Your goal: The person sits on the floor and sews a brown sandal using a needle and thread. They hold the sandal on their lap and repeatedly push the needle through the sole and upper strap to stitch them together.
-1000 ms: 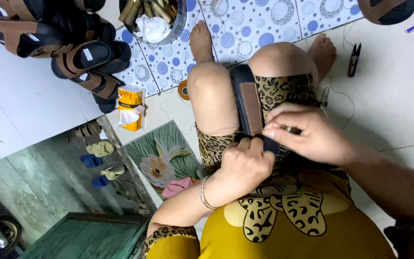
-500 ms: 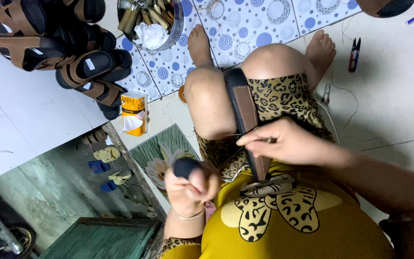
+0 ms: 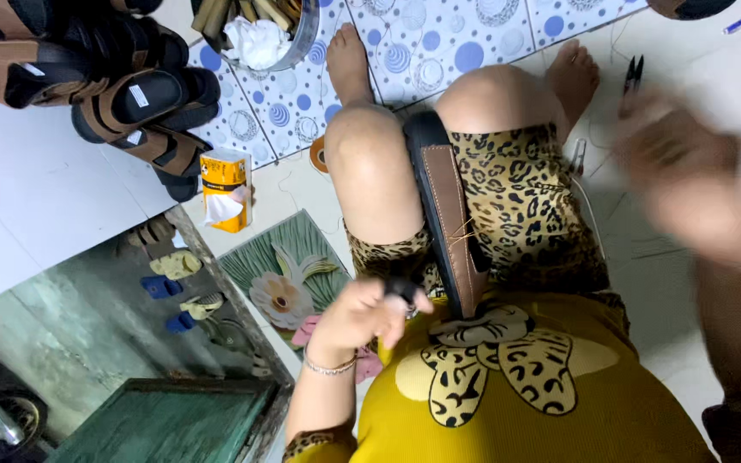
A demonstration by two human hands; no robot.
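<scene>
Stitching shows as a run of yellow-orange thread [image 3: 463,233] on the brown strap of a dark sandal [image 3: 446,210], which lies lengthwise in the gap between the person's two bare knees, its heel end tucked against the yellow shirt [image 3: 508,403]. The left hand [image 3: 360,315] sits just to the left of the sandal's near end, fingers curled around a small dark thing whose kind I cannot make out. The right hand [image 3: 688,176] is raised well to the right of the sandal and so blurred that I cannot tell whether it is clenched, loose, or pinching anything. Judging from the frame, the sewing is partway along: some stitches lie in the middle of the strap, while the far stretch of strap toward the toe looks bare, so more seems left to do; how much of the near end is sewn is hidden by the shirt. On the floor to the far right lie small snips [image 3: 633,75] on the white tile. To the left stands a yellow tissue box [image 3: 225,189], and beyond it a heap of brown and black sandals [image 3: 105,77]. A metal bowl [image 3: 302,39] with white rag and sticks sits at the far edge on the blue dotted tiles.
</scene>
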